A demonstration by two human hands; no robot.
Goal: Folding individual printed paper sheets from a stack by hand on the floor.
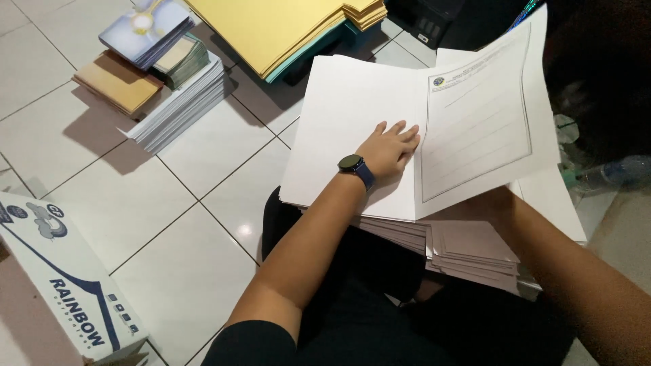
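My left hand (390,148), with a dark watch on a blue strap at the wrist, lies flat with fingers together on a blank white sheet (352,122) at the fold of a large folded paper. The right half of that paper is a printed form (478,122) with a border and ruled lines, tilted up. My right hand (491,202) is mostly hidden under the form's lower edge, holding the paper from beneath. A thick stack of white sheets (468,254) rests on my lap below.
On the tiled floor at the back lie yellow folders (271,27), a white paper stack (180,105), a brown envelope pile (115,81) and glossy blue cards (146,27). A white cardboard box (61,271) sits front left. A plastic bottle (614,173) lies right.
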